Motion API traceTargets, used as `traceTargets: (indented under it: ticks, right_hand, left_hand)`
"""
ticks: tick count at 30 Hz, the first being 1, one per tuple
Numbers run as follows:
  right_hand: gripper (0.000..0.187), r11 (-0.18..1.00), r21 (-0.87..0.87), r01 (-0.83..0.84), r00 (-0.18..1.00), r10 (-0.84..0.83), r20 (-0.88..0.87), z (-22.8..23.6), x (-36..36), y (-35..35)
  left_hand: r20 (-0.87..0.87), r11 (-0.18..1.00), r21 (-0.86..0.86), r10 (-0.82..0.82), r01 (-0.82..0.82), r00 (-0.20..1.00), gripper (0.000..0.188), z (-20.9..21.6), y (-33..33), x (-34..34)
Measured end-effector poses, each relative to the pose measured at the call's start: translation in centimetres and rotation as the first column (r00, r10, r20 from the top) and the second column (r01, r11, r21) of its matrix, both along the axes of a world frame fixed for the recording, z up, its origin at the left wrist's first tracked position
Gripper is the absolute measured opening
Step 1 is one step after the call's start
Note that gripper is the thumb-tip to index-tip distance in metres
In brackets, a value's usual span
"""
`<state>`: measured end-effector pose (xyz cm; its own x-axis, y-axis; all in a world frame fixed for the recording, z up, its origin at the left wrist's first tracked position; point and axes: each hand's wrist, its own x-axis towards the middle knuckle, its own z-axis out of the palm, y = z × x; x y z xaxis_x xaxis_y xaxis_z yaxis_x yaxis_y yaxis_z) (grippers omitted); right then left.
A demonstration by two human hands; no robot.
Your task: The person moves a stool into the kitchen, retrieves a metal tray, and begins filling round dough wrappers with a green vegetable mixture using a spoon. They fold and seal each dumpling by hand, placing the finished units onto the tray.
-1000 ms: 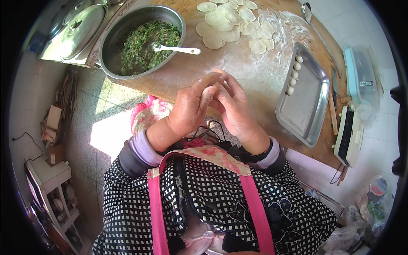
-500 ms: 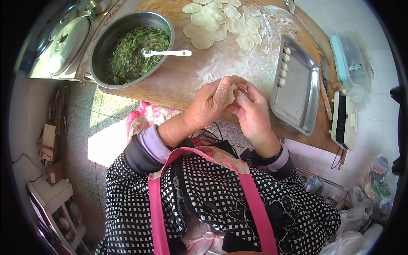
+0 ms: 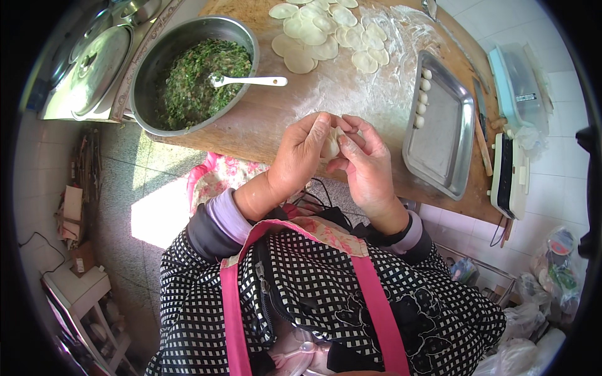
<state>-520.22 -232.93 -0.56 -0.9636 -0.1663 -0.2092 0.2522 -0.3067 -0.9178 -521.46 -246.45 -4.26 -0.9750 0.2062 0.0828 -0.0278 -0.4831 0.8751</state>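
Between both hands, over the near edge of the wooden table, I hold a pale dumpling (image 3: pixel 331 145) of folded dough. My left hand (image 3: pixel 296 150) cups it from the left, thumb on top. The thumb and fingers of my right hand (image 3: pixel 369 164) pinch its edge; the fingers partly hide it. At the upper left stands a steel bowl (image 3: pixel 143 103) of chopped green filling (image 3: pixel 200 78), a white spoon (image 3: pixel 260 81) resting in it. Round dough wrappers (image 3: pixel 313 34) lie overlapping at the far side. Several finished dumplings (image 3: pixel 421 100) line the left side of a metal tray (image 3: pixel 444 135) on the right.
Flour dusts the wooden tabletop (image 3: pixel 276 119). Right of the tray lie a knife (image 3: pixel 480 103), a wooden stick (image 3: pixel 483 150) and a white appliance (image 3: pixel 511 178). A pale blue container (image 3: pixel 514 88) stands behind them. Lidded pots (image 3: pixel 100 69) sit on a counter at the left.
Both hands have shifted slightly left with the dumpling, and more of its folded side shows. My right fingers have moved along its edge.
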Motion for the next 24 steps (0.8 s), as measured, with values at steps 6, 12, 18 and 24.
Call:
traceTargets:
  ticks: [6,12,18,24]
  right_hand:
    - [0.031,0.999,0.029,0.019,1.000,-0.018,-0.024,-0.2,-0.4,0.6]
    - [0.027,0.967,0.256,0.000,0.994,0.028,-0.105,0.2,-0.6,2.8]
    - [0.026,0.949,0.314,0.039,0.990,0.007,-0.143,0.2,-0.3,3.7]
    - [0.027,0.982,0.151,0.115,0.985,-0.094,-0.145,0.6,0.2,4.5]
  left_hand:
    - [0.090,0.998,0.060,-0.041,0.036,0.995,0.035,0.5,0.3,-0.3]
    - [0.034,0.990,-0.138,0.029,-0.024,0.999,0.019,0.9,2.1,-0.9]
    - [0.017,0.976,-0.215,0.043,-0.039,0.999,0.020,1.0,3.4,-1.2]
    - [-0.001,0.921,-0.387,-0.038,0.035,0.999,0.030,2.0,4.4,-1.0]
